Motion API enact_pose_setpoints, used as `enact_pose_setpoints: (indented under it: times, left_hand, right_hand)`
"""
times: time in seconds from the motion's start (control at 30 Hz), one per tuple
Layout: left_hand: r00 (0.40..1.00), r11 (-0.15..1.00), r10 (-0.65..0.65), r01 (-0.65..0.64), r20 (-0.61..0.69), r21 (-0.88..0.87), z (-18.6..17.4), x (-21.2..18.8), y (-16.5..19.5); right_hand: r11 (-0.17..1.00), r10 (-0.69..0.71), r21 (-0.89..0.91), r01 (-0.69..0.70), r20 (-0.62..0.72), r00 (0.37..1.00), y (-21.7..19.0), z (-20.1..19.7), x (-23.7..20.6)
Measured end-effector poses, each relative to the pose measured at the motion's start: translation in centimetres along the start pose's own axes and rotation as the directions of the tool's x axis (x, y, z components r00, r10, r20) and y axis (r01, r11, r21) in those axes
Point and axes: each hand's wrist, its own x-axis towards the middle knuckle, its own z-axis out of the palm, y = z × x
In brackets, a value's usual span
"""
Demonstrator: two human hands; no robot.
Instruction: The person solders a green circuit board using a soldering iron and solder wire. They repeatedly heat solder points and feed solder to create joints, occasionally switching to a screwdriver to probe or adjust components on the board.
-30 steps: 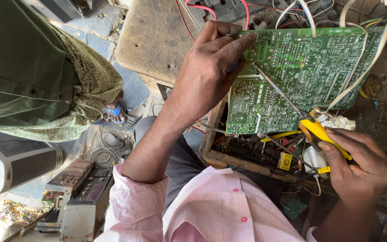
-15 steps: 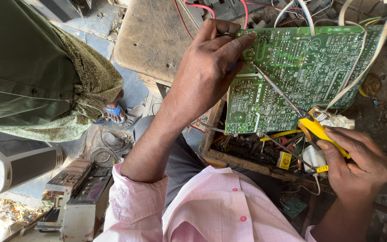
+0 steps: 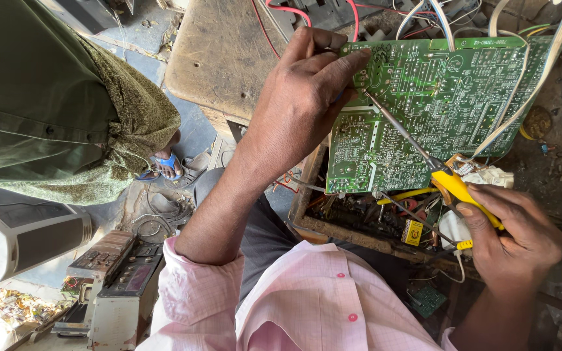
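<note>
A large green circuit board (image 3: 450, 97) stands tilted over an open wooden chassis (image 3: 359, 227), solder side toward me. My left hand (image 3: 300, 97) grips the board's upper left edge, thumb and fingers pinching it. My right hand (image 3: 515, 240) is shut on a tool with a yellow handle (image 3: 460, 188); its long thin metal shaft (image 3: 398, 130) runs up and left, and the tip touches the board close to my left fingers. White, red and blue wires (image 3: 521, 104) trail over the board's right and top.
A person in a green garment (image 3: 47, 104) stands at left, a foot in a blue sandal (image 3: 164, 166) showing. A worn wooden table (image 3: 222, 58) lies behind the board. A grey speaker box (image 3: 14, 240) and old electronic units (image 3: 112, 286) sit on the floor at lower left.
My left fingers have shifted slightly along the board's edge. The tool and my right hand hold almost the same place.
</note>
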Motion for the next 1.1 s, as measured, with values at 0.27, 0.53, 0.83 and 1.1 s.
enact_pose_setpoints:
  times: [0.27,0.53,0.83,1.1]
  left_hand:
    - [1.000,1.000,0.006,-0.006,-0.006,-0.001,0.02,0.01,-0.17]
    - [1.000,1.000,-0.003,0.003,-0.008,0.004,0.11,-0.31,-0.17]
    - [1.000,1.000,0.002,-0.002,-0.020,-0.010,0.50,-0.28,-0.35]
    - [1.000,1.000,-0.007,0.007,-0.014,0.001,0.80,-0.25,-0.46]
  right_hand:
    - [1.000,0.011,0.018,-0.011,-0.008,1.000,-0.34,0.28,0.07]
    - [0.999,0.013,0.033,-0.012,-0.009,1.000,-0.52,0.35,0.09]
    - [0.999,0.018,0.028,-0.017,-0.016,1.000,-0.84,0.54,0.22]
    - [1.000,0.017,0.016,-0.017,-0.019,1.000,-0.99,0.72,0.09]
